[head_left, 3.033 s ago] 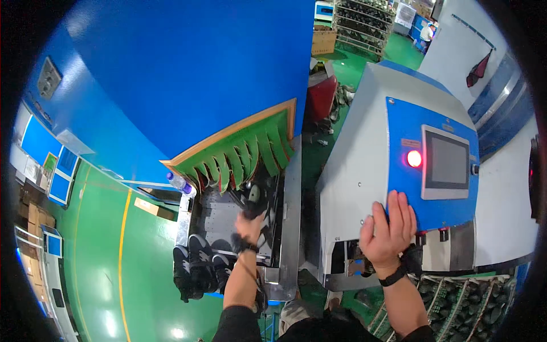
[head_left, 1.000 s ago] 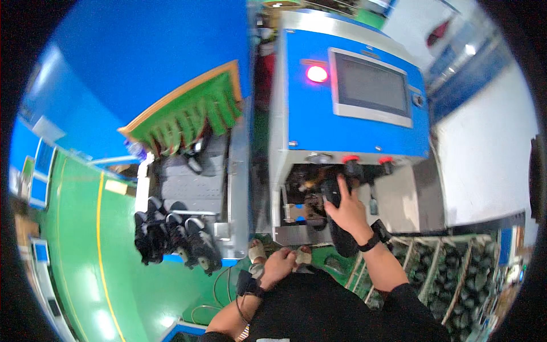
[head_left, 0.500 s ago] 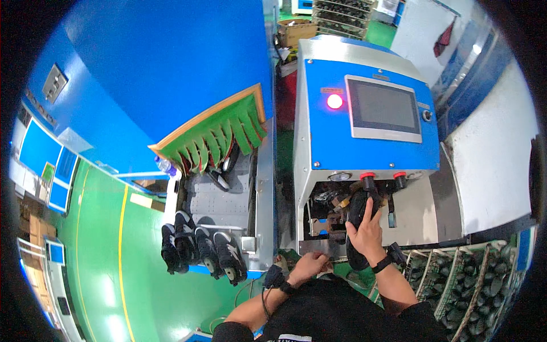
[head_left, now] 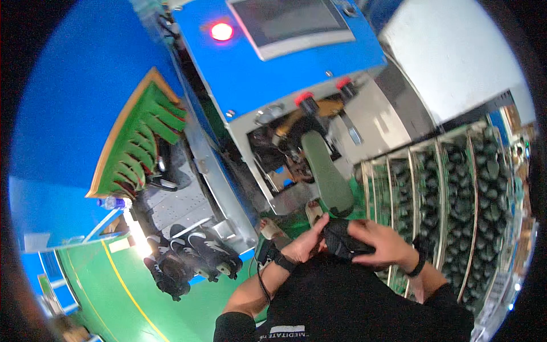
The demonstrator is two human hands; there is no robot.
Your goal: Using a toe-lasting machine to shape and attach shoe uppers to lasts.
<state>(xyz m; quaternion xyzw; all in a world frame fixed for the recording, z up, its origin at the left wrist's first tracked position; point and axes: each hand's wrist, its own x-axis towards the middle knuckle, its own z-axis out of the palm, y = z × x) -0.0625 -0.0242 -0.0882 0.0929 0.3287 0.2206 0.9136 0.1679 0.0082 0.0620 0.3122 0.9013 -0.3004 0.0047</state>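
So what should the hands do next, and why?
Maybe lift the black thing toward the green pad. The right hand holds it near the chest, the left hand is at its edge, and the pad is just beyond, with nothing seen lying on it.

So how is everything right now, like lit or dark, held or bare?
Red light: lit
Screen: dark
Green flaps: hanging down
Row of shoes: lined up together
Green foot-shaped pad: bare
Black shoe: held between left hand and right hand
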